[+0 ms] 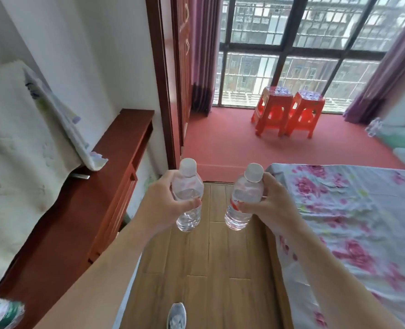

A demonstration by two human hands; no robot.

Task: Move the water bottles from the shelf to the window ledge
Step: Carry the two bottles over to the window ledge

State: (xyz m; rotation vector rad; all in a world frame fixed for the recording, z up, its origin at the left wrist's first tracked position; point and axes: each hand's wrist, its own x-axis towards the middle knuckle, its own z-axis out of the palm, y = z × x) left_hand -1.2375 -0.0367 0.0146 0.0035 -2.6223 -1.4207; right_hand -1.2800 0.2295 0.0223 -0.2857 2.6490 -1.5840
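While both arms are stretched out over the wooden floor (204, 269), each of the hands has a clear water bottle in it. The left hand (163, 207) is wrapped around the left bottle (188, 198) at its middle, thumb across the front, white cap up and leaning a bit to the left. The right hand (265, 205) is closed the same way around the right bottle (243, 198), which has a red-and-white label and tilts slightly to the right. The two bottles are near each other but not touching, both up in the air.

The dark red wooden shelf (97, 186) runs along the left wall, with a pale cloth (18, 143) draped over part of it. A bed (353, 233) with a pink floral sheet is on the right. Straight ahead is the raised red window ledge (220, 143) under the big barred window (303, 48), with two red plastic stools (289, 112) standing on it side by side and purple curtains (204, 51) at the edges. There's a shoe tip (176, 315) at the bottom.
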